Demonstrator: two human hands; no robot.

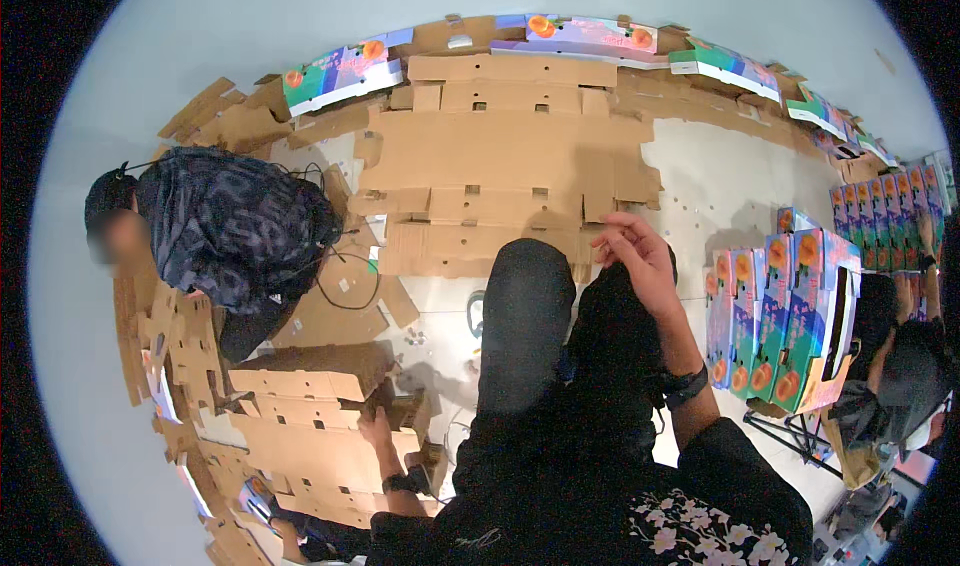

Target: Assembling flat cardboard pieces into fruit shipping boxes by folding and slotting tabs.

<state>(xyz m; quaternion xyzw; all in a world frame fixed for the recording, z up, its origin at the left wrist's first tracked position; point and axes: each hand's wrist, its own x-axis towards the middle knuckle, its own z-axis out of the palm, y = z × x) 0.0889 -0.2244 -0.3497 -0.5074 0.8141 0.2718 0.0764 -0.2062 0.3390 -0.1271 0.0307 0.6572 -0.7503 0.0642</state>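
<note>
I sit on the floor with my legs in dark trousers [525,316] stretched forward. My left hand [377,432], a dark watch on its wrist, grips the edge of a brown cardboard flat [310,371] on top of a pile of die-cut cardboard flats [300,451] at my lower left. My right hand [636,256] rests on my raised right knee with its fingers loosely apart, holding nothing. A dark band sits on that wrist.
Large unfolded cardboard sheets [510,156] cover the floor ahead. Colourful printed fruit cartons [790,316] stand in rows at my right and lie along the far wall [590,34]. One person [230,226] bends over at left, another [900,366] sits at right. A black cable [350,281] lies nearby.
</note>
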